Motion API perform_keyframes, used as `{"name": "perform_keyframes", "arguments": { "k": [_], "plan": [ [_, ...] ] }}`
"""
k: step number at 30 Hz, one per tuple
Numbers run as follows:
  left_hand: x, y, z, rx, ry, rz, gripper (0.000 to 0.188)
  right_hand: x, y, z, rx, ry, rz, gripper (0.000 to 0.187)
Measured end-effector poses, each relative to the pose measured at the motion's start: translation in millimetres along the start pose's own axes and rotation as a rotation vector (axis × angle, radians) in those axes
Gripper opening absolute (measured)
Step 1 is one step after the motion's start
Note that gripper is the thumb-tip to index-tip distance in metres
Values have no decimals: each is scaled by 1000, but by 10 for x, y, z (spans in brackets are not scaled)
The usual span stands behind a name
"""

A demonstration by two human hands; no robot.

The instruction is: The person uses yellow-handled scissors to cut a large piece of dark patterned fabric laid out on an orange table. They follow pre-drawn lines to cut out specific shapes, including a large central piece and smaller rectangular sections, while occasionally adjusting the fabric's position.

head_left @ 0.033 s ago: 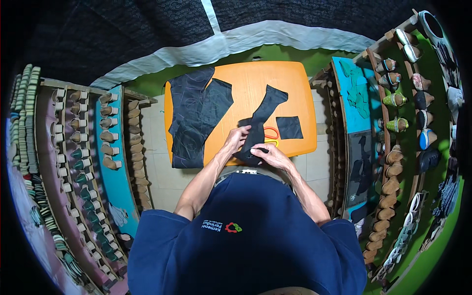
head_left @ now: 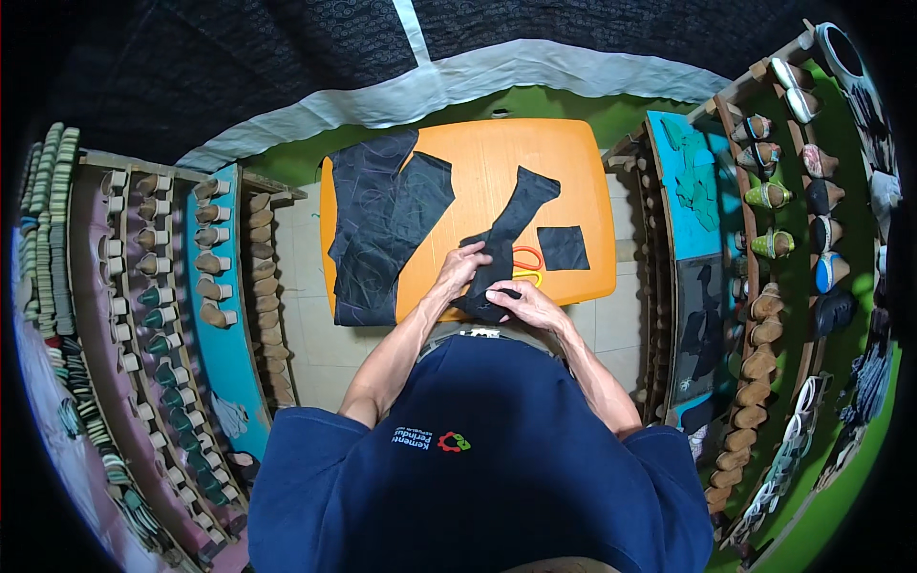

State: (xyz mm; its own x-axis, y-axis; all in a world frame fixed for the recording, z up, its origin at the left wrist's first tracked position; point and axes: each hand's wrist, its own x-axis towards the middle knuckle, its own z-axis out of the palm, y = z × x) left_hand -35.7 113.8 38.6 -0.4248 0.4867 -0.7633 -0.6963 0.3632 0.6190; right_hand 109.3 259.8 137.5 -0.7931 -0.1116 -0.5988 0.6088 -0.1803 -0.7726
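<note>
A long, narrow piece of black cloth (head_left: 516, 210) runs from near my waist across the orange table. My left hand (head_left: 463, 267) has its fingers curled over the left edge of this piece. At the near end my right hand (head_left: 527, 302) pinches the cloth between thumb and fingers, where it looks folded or bunched. Just right of the strip lie scissors (head_left: 526, 256) with orange and yellow handles; the cloth or my hand hides their blades. Beyond them sits a small black cloth square (head_left: 563, 248).
Large black cloth pieces with faint curved lines (head_left: 368, 239) cover the left side of the orange table (head_left: 478, 143). Racks of shoe lasts (head_left: 215, 239) stand to the left. Shelves of shoes and lasts (head_left: 764, 329) line the right, beside a blue board (head_left: 683, 229) with green scraps.
My left hand's fingers have shifted slightly up and inward over the cloth. My right hand stays at its near end, almost unmoved.
</note>
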Motion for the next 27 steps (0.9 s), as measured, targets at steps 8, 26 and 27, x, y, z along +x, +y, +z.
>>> {"name": "perform_keyframes", "arguments": {
  "k": [8, 26, 27],
  "plan": [
    [-129, -237, -80, -475, -459, 77, 62, 395, -93, -440, 171, 447, -275, 34],
    [-208, -298, 17, -41, -136, 237, 76, 803, 370, -1035, -222, 423, 99, 50],
    [-210, -304, 18, -81, -124, 194, 76, 846, 469, -1102, -292, 441, 10, 51]
  ]
}}
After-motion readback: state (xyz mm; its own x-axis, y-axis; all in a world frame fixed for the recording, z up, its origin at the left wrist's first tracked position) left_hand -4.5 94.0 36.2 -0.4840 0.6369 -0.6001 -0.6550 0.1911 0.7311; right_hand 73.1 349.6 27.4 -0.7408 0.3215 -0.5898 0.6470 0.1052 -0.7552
